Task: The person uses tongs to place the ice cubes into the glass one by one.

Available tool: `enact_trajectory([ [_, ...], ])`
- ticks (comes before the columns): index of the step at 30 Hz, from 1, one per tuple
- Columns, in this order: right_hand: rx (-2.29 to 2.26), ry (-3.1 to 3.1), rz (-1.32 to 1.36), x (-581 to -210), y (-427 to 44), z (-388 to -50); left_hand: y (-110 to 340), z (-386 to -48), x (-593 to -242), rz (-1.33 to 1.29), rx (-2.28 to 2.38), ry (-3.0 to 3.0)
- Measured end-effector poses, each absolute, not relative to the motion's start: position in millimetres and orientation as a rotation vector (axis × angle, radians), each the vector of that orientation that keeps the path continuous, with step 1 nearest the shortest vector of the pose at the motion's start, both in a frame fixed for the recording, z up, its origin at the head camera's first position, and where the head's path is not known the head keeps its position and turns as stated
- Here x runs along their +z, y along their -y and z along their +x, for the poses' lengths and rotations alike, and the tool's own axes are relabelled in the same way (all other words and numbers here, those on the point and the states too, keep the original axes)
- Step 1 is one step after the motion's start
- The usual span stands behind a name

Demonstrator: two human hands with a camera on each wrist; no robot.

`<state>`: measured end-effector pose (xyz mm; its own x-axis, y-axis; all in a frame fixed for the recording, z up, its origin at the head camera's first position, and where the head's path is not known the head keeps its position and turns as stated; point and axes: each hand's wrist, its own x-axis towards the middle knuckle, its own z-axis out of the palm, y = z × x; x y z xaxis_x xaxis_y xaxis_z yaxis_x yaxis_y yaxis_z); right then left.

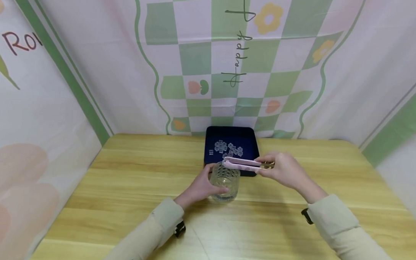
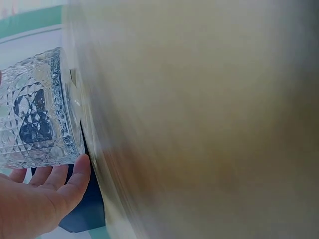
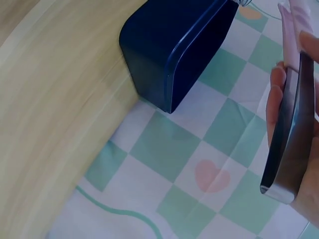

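- From the head view, I see a dark blue tray point(image 1: 247, 140) at the back of the wooden counter point(image 1: 141, 169), just before a green-and-white checked curtain point(image 1: 227, 58).
- Small clear pieces point(image 1: 221, 146) lie inside the tray, most of them in loose clusters, with one small bit apart by the tray's left wall.
- A patterned clear glass point(image 1: 228, 180) stands on the person's side of the tray, its rim overlapping the tray's near edge from here.
- The left hand point(image 1: 204, 185) holds the glass, thumb across the near side; hand and glass are both nearer the person than the tray.
- The right hand point(image 1: 285, 170), just right of the tray, pinches a pair of pink tongs point(image 1: 242, 166) near their metal end.
- The tongs reach left across the tray's near edge, tips at the mouth of the glass; I cannot tell whether a piece sits between them.
- From the left wrist, the glass shows its diamond-cut wall with the tray partly behind it, and the left hand's fingers are bent against the glass; much of this view is blurred.
- From the right wrist, the tray shows its outer walls, and the right hand, to the right of the tray here, grips the tongs with their bent metal end exposed.
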<state>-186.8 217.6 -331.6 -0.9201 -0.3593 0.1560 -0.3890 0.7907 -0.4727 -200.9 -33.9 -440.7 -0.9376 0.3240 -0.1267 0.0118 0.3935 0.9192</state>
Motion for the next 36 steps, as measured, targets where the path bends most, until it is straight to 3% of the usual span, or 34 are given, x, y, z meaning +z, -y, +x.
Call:
enact_trajectory([
  [36,0.86,3.065,0.573,-349.0,-221.3,-187.5,33.6,-202.2,-435.9,0.363,1.529,-2.367],
])
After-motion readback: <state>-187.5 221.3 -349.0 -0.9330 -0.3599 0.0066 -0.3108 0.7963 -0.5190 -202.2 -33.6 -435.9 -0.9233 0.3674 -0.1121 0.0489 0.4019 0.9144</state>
